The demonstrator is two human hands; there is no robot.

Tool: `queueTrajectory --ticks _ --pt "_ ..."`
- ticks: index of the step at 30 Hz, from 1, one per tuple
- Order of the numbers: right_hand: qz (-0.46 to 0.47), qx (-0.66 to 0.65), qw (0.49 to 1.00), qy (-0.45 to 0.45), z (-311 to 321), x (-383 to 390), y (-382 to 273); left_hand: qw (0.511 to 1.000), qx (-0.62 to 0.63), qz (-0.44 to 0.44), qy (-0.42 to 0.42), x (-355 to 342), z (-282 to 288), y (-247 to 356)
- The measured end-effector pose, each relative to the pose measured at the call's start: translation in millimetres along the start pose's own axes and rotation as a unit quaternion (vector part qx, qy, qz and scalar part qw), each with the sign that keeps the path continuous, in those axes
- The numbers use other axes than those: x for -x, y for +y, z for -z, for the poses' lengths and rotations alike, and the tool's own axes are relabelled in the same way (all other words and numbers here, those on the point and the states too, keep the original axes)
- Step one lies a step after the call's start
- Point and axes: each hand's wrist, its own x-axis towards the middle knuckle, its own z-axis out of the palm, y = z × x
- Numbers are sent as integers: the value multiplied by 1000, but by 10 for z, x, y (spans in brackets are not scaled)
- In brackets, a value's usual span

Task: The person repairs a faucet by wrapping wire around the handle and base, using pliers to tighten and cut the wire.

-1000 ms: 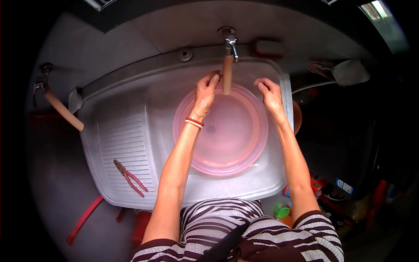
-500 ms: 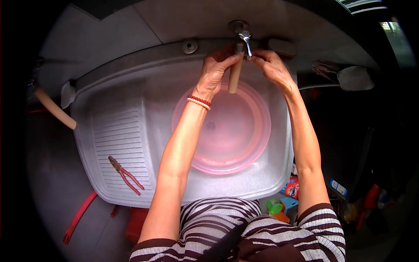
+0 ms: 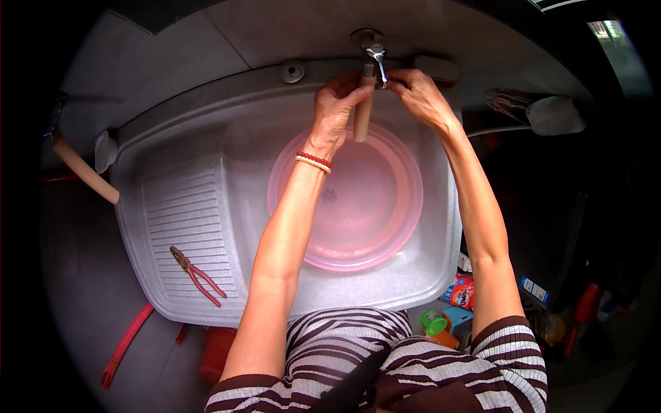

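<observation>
A short beige hose (image 3: 361,120) hangs from the spout of a metal tap (image 3: 375,51) on the wall behind the sink. My left hand (image 3: 336,110), with beaded bracelets at the wrist, is closed around the hose's upper part; the thumb lies across its front and the other fingers are mostly behind. Just right of the spout, below the tap's lever, my right hand (image 3: 421,100) pinches with its fingertips. Whatever they hold is too small to make out. Beneath both hands, a pink basin (image 3: 337,263) stands in the grey sink (image 3: 255,165).
Red-handled pliers (image 3: 196,273) lie on the sink's ribbed washboard (image 3: 182,206). Another beige hose (image 3: 88,172) hangs at the left. A red corrugated hose (image 3: 127,344) rests on the floor. Packages and a green cup (image 3: 434,322) are at the lower right.
The view has shifted slightly. My right hand has turned a little, its knuckles higher beside the spout. The left hand keeps its grip on the hose.
</observation>
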Motion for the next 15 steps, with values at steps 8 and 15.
queueTrajectory --ticks 8,15 --pt "23 23 999 38 -57 33 -4 999 -11 -27 20 29 -49 -10" --pt "29 96 985 138 -180 119 22 997 -36 -63 31 36 -72 -51"
